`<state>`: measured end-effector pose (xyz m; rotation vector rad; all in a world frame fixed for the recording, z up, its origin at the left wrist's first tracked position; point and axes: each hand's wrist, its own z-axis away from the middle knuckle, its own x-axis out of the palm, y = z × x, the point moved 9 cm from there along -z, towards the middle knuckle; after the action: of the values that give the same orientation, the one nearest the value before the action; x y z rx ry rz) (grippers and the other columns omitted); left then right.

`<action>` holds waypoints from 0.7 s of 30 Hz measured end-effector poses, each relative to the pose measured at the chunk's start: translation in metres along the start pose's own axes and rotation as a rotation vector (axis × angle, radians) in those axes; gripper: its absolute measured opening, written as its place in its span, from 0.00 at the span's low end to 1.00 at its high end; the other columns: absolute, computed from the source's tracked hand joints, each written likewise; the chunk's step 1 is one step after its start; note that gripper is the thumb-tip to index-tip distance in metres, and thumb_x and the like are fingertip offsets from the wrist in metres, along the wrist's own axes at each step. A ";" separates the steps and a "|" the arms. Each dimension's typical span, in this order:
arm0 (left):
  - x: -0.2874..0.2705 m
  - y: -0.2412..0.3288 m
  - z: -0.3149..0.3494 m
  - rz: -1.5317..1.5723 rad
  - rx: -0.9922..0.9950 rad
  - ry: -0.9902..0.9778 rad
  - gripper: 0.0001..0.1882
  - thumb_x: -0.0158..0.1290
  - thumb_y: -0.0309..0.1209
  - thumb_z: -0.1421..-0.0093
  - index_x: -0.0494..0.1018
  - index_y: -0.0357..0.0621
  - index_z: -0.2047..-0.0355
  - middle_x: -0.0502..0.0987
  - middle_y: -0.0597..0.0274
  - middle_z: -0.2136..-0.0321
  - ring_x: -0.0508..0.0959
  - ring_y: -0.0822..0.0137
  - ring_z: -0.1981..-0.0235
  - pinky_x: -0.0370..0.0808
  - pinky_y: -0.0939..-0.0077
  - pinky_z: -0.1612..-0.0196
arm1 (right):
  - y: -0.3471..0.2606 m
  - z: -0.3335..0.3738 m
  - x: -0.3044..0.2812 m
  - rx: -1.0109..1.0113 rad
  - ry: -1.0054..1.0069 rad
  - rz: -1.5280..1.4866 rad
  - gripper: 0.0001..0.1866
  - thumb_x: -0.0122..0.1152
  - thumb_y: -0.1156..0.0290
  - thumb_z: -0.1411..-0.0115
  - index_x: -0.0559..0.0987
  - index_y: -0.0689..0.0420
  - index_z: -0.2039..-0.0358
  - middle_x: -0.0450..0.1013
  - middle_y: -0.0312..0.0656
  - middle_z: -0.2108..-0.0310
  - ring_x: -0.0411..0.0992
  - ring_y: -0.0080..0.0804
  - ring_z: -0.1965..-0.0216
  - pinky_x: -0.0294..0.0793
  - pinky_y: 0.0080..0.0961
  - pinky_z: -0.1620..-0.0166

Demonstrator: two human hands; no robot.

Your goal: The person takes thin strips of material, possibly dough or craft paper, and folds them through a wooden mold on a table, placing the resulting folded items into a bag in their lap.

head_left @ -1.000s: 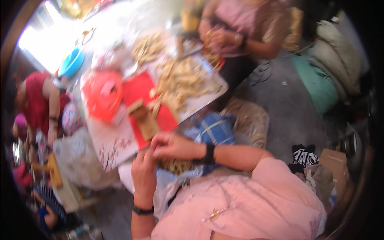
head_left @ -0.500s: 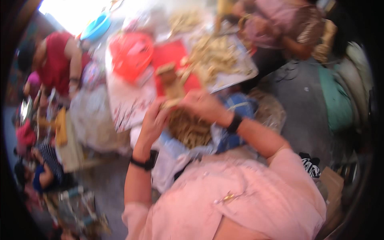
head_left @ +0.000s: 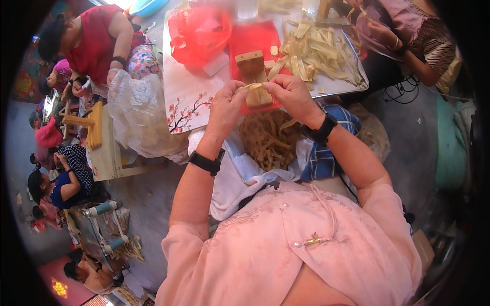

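Note:
My left hand (head_left: 227, 108) and my right hand (head_left: 295, 101) pinch the two ends of a short pale-yellow strip (head_left: 254, 86), thumbs and fingertips closed on it. Just behind the strip, a small wooden stand (head_left: 251, 62) with an upright block rests on a red sheet (head_left: 259, 34) at the table's near edge. Beneath my hands, in my lap, a cloth-lined container holds many tan, curled strips (head_left: 271, 141). Past my right hand, flat pale-yellow strips (head_left: 314, 51) lie heaped on a tray (head_left: 363, 81).
A red plastic bag (head_left: 199, 36) lies on the white table (head_left: 176, 97), left of the red sheet. A large clear plastic bag (head_left: 140, 112) hangs beside the table. One co-worker (head_left: 104, 35) sits at the left, another (head_left: 403, 41) at the far right. A wooden bench (head_left: 109, 166) stands left.
The view has sharpened and shifted, so the table sits higher and further right. Both hands still hold the strip near the wooden stand.

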<state>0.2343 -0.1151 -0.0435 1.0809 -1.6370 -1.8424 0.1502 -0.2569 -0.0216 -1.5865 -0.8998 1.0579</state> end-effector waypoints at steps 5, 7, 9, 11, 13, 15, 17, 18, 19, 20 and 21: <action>0.004 0.016 -0.006 -0.257 -0.001 0.045 0.11 0.52 0.33 0.41 0.72 0.40 0.62 0.75 0.65 0.77 0.74 0.73 0.73 0.70 0.78 0.68 | 0.003 -0.009 -0.003 -0.015 0.027 0.218 0.13 0.54 0.65 0.42 0.76 0.64 0.74 0.70 0.50 0.81 0.70 0.40 0.78 0.67 0.32 0.73; 0.012 0.031 -0.001 -0.618 0.024 0.098 0.11 0.52 0.34 0.44 0.73 0.42 0.63 0.76 0.56 0.78 0.77 0.58 0.72 0.71 0.67 0.67 | 0.003 -0.009 -0.003 -0.012 0.001 0.284 0.13 0.53 0.65 0.42 0.77 0.63 0.74 0.71 0.54 0.78 0.71 0.49 0.75 0.69 0.36 0.71; 0.013 0.035 0.008 -0.726 0.001 0.080 0.11 0.53 0.33 0.45 0.73 0.44 0.63 0.77 0.55 0.74 0.76 0.54 0.69 0.71 0.64 0.65 | 0.009 -0.009 -0.010 0.042 0.008 0.492 0.13 0.50 0.65 0.42 0.77 0.60 0.73 0.73 0.55 0.75 0.71 0.54 0.69 0.70 0.41 0.67; 0.013 0.035 0.019 -0.830 -0.015 0.054 0.10 0.53 0.31 0.46 0.74 0.46 0.62 0.77 0.53 0.71 0.75 0.50 0.65 0.71 0.61 0.63 | 0.005 0.002 -0.018 0.039 0.070 0.551 0.13 0.49 0.63 0.41 0.77 0.59 0.72 0.73 0.53 0.75 0.72 0.53 0.69 0.70 0.42 0.67; 0.015 0.067 0.047 -0.898 0.323 0.159 0.15 0.56 0.27 0.50 0.73 0.47 0.59 0.74 0.54 0.61 0.73 0.52 0.58 0.69 0.62 0.58 | -0.005 0.015 -0.019 0.068 0.078 0.540 0.13 0.49 0.62 0.40 0.76 0.58 0.71 0.73 0.51 0.76 0.72 0.52 0.70 0.70 0.42 0.68; 0.025 0.079 0.066 -0.863 0.400 0.191 0.20 0.58 0.24 0.53 0.72 0.45 0.57 0.70 0.53 0.55 0.70 0.52 0.54 0.68 0.62 0.55 | -0.016 0.024 -0.010 0.017 0.039 0.501 0.13 0.50 0.61 0.39 0.75 0.58 0.72 0.73 0.49 0.76 0.72 0.51 0.70 0.70 0.41 0.68; 0.042 0.076 0.080 -0.461 0.437 0.062 0.20 0.59 0.24 0.53 0.71 0.41 0.57 0.69 0.52 0.54 0.70 0.54 0.56 0.69 0.64 0.57 | -0.057 0.033 0.003 -0.200 -0.005 0.440 0.11 0.51 0.63 0.39 0.75 0.57 0.70 0.73 0.49 0.75 0.72 0.49 0.71 0.70 0.37 0.68; 0.049 0.067 0.082 -0.279 0.399 0.059 0.18 0.59 0.24 0.51 0.71 0.38 0.58 0.72 0.53 0.59 0.73 0.56 0.61 0.71 0.67 0.61 | -0.062 0.037 0.007 -0.122 -0.052 0.208 0.10 0.52 0.65 0.38 0.76 0.58 0.69 0.74 0.43 0.76 0.73 0.38 0.73 0.70 0.28 0.69; 0.054 0.058 0.083 -0.273 0.392 0.057 0.18 0.59 0.24 0.51 0.71 0.38 0.58 0.72 0.53 0.59 0.73 0.56 0.61 0.71 0.67 0.61 | -0.068 0.040 0.009 -0.114 -0.056 0.211 0.10 0.52 0.65 0.38 0.76 0.58 0.69 0.74 0.43 0.76 0.73 0.38 0.73 0.70 0.28 0.69; 0.069 0.035 0.080 -0.214 0.238 -0.089 0.15 0.58 0.25 0.51 0.72 0.38 0.61 0.73 0.50 0.63 0.74 0.51 0.62 0.71 0.63 0.61 | -0.066 0.045 0.017 0.002 -0.134 -0.068 0.11 0.51 0.65 0.37 0.76 0.59 0.68 0.74 0.40 0.76 0.73 0.31 0.73 0.70 0.24 0.69; 0.084 0.012 0.085 -0.155 0.086 -0.237 0.12 0.57 0.25 0.51 0.73 0.38 0.64 0.74 0.48 0.68 0.74 0.47 0.64 0.71 0.58 0.62 | -0.067 0.052 0.027 0.118 -0.205 -0.349 0.12 0.51 0.64 0.37 0.76 0.60 0.67 0.74 0.36 0.76 0.73 0.24 0.73 0.70 0.20 0.69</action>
<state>0.1158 -0.1296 -0.0547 1.0865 -1.8251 -2.0856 0.1072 -0.2001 0.0309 -1.1844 -1.1806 1.0124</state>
